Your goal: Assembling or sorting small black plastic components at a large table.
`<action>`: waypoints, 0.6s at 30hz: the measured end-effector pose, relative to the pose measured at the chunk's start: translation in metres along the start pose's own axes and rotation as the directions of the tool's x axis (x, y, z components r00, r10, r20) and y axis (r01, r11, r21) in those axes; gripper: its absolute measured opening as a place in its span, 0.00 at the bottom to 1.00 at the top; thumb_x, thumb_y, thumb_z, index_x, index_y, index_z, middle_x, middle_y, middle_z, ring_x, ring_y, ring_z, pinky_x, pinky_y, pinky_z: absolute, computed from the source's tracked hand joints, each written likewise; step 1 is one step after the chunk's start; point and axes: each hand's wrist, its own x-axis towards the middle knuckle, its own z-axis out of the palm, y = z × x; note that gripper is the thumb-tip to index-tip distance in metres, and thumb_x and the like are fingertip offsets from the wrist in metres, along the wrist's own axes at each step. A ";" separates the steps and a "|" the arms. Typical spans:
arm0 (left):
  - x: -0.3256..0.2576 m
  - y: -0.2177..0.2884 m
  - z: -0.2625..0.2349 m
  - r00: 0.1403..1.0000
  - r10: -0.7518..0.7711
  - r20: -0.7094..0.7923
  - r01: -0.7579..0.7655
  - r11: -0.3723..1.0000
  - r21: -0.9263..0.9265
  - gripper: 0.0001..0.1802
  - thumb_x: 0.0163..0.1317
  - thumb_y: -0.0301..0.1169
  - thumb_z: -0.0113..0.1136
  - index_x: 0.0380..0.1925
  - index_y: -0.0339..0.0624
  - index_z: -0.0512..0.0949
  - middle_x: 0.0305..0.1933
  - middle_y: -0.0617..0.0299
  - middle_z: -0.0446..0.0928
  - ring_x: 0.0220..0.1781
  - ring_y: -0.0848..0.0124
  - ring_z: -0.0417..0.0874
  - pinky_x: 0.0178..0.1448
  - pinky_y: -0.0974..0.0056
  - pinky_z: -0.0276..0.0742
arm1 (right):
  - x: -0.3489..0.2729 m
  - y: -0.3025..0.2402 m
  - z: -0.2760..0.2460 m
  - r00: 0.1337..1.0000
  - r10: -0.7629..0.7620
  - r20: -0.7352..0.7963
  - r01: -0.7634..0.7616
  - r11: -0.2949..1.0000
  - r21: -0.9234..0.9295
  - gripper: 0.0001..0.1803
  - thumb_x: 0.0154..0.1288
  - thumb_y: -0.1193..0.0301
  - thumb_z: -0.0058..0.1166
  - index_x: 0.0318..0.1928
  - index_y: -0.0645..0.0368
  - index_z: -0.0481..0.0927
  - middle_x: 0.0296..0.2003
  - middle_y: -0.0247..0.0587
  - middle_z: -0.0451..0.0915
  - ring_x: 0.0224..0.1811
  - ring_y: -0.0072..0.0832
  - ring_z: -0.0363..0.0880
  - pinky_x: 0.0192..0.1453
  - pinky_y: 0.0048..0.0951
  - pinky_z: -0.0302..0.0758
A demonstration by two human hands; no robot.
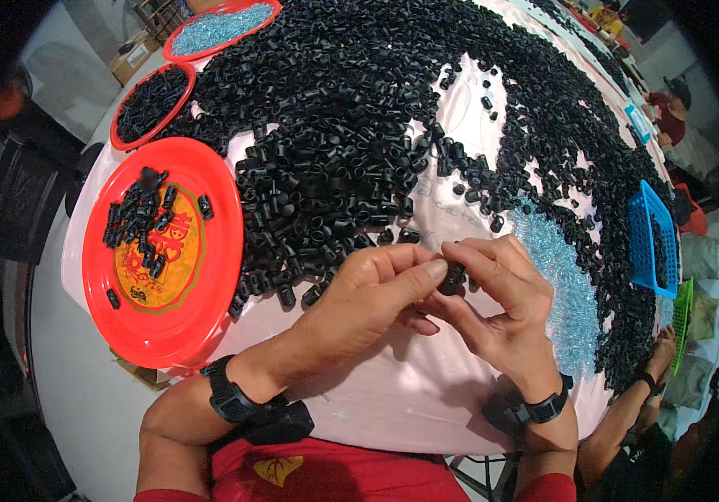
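Note:
My left hand and my right hand meet over the near part of the table, both pinching one small black plastic part between thumbs and fingers. Its finer shape is partly covered by my fingertips. Just beyond my hands spreads a large heap of black plastic caps, many of them hollow and ring-like. To the left stands a red plate with a yellow printed centre, on which several small black assembled pieces lie. A pile of clear bluish pieces lies beside my right hand.
At the far left are a red tray of thin black pieces and a red tray of clear bluish pieces. A blue basket and a green basket stand at the right edge. Another person's arm reaches in at the right.

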 end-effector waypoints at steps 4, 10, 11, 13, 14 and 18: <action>0.000 -0.005 -0.005 0.996 -0.073 0.058 0.069 0.995 0.068 0.21 0.80 0.40 0.52 0.57 0.34 0.80 0.50 0.57 0.86 0.49 0.73 0.88 0.51 0.69 0.85 | -0.001 0.005 -0.001 0.998 -0.060 -0.013 0.059 0.998 -0.033 0.25 0.48 0.76 0.74 0.51 0.64 0.86 0.41 0.46 0.86 0.37 0.39 0.83 0.39 0.33 0.80; 0.000 -0.004 -0.006 0.995 -0.048 0.087 0.038 0.993 0.114 0.21 0.80 0.41 0.52 0.55 0.33 0.81 0.50 0.55 0.87 0.49 0.71 0.88 0.50 0.69 0.86 | -0.002 0.012 0.003 0.986 -0.164 -0.010 0.163 0.983 -0.084 0.24 0.49 0.76 0.74 0.50 0.63 0.86 0.40 0.46 0.86 0.35 0.37 0.82 0.37 0.33 0.79; 0.000 -0.003 -0.006 0.995 -0.047 0.091 0.037 0.993 0.113 0.21 0.80 0.41 0.52 0.55 0.33 0.81 0.50 0.55 0.87 0.49 0.71 0.88 0.50 0.69 0.86 | -0.002 0.011 0.003 0.986 -0.164 -0.009 0.162 0.983 -0.087 0.24 0.49 0.76 0.74 0.50 0.63 0.86 0.40 0.46 0.86 0.35 0.37 0.82 0.37 0.33 0.79; 0.000 -0.002 -0.005 0.995 -0.049 0.091 0.037 0.990 0.136 0.22 0.80 0.42 0.52 0.56 0.33 0.81 0.50 0.56 0.87 0.50 0.71 0.88 0.51 0.69 0.86 | -0.001 0.010 0.003 0.985 -0.169 -0.024 0.166 0.982 -0.090 0.23 0.49 0.77 0.73 0.49 0.64 0.85 0.39 0.45 0.86 0.34 0.36 0.82 0.37 0.32 0.79; 0.000 -0.002 -0.004 0.995 -0.048 0.092 0.036 0.990 0.135 0.22 0.80 0.42 0.52 0.56 0.33 0.81 0.50 0.56 0.87 0.50 0.71 0.88 0.51 0.69 0.86 | -0.001 0.009 0.003 0.985 -0.170 -0.024 0.167 0.982 -0.091 0.23 0.49 0.77 0.73 0.49 0.64 0.85 0.39 0.45 0.86 0.34 0.36 0.82 0.37 0.32 0.79; -0.003 0.003 -0.001 0.996 -0.060 0.072 0.058 0.998 0.029 0.21 0.79 0.42 0.53 0.56 0.35 0.81 0.51 0.57 0.86 0.52 0.74 0.87 0.53 0.68 0.85 | -0.001 0.008 0.002 0.989 -0.138 -0.047 0.133 0.987 -0.093 0.24 0.49 0.75 0.75 0.50 0.63 0.85 0.39 0.44 0.87 0.34 0.35 0.82 0.37 0.32 0.79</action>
